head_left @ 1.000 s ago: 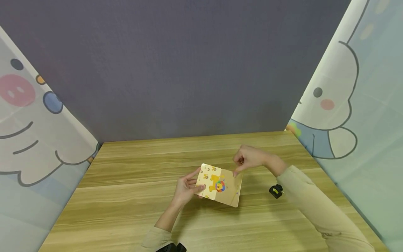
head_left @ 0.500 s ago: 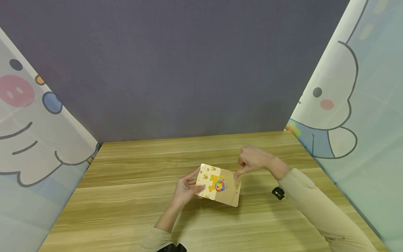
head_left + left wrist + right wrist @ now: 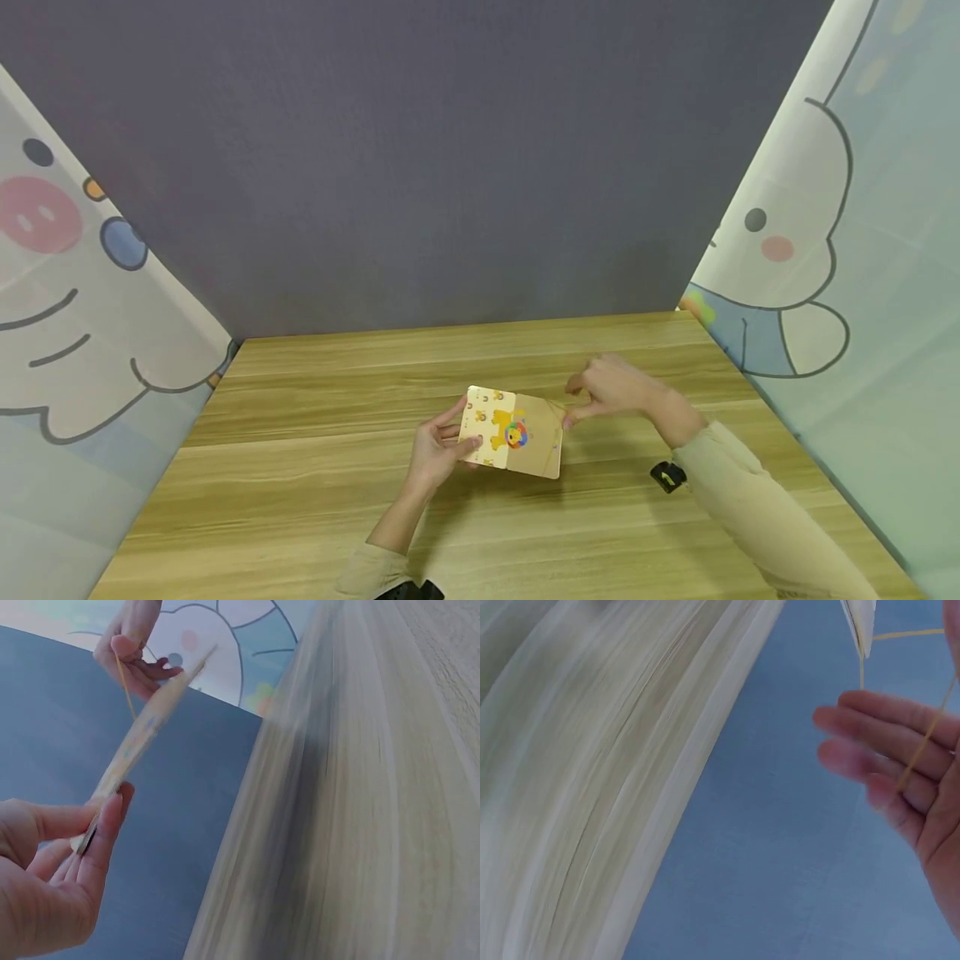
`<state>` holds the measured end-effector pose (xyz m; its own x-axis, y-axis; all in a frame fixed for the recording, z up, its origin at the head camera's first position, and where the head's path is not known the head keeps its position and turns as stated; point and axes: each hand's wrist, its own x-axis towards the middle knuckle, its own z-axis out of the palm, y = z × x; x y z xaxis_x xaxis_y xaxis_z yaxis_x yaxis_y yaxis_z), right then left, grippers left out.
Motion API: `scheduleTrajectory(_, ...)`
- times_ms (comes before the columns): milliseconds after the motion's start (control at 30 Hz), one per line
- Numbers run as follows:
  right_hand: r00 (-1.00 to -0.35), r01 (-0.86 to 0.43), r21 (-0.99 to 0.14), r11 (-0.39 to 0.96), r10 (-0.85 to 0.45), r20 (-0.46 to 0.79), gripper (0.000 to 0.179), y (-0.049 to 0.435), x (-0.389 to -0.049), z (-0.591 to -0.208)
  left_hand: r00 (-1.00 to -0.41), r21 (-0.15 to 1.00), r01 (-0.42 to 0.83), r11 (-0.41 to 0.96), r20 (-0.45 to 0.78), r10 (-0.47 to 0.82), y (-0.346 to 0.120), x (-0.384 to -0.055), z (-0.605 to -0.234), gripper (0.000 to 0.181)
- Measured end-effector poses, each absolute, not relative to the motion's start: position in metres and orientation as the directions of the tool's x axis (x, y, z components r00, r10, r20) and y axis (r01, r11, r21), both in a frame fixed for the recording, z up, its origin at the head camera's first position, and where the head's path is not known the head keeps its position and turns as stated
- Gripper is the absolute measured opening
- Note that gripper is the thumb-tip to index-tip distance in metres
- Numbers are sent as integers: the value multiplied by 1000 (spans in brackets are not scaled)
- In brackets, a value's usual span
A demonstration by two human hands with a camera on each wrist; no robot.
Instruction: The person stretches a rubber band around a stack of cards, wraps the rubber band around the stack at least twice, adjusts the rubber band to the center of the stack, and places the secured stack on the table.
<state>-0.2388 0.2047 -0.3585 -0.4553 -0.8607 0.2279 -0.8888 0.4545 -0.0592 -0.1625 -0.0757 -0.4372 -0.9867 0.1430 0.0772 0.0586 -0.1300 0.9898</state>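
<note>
Booklet [image 3: 517,433] held above table [image 3: 315,483], roughly midway between table's left and right edges, well apart from far edge. Long axis runs left to right, right end slanting slightly toward my side, printed face up. My left hand [image 3: 435,454] pinches left end, thumb on top. My right hand [image 3: 615,387] loose-fingered, elastic band [image 3: 126,686] stretched from it to booklet's right end.

Your right sleeve [image 3: 765,508] is long, plain, pale beige cloth, cut loose and creased along the forearm. Your left sleeve [image 3: 375,568] matches in colour; only its end shows. Your left hand [image 3: 435,454] and right hand [image 3: 615,389] are bare. A black, blocky device [image 3: 667,476] beside the right cuff bears a yellow-green arrow-like mark. Another black device [image 3: 411,591] sits at the left cuff, partly cut off.
</note>
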Motion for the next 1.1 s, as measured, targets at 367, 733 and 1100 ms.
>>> scheduleTrajectory(367, -568, -817, -69, 573, -777, 270, 81, 192, -215, -358, -991, 990, 114, -81, 119, 57, -70, -159, -430, 63)
scheduleTrajectory(733, -681, -732, -303, 610, -647, 341, 106, 180, -196, -376, -995, 988, 103, -111, 104, 5, -68, -155, -428, 62)
scheduleTrajectory(1100, -727, -659, -617, 431, -575, 376, 104, 173, -190, -399, -996, 982, 87, -169, 83, -35, -71, -152, -428, 64)
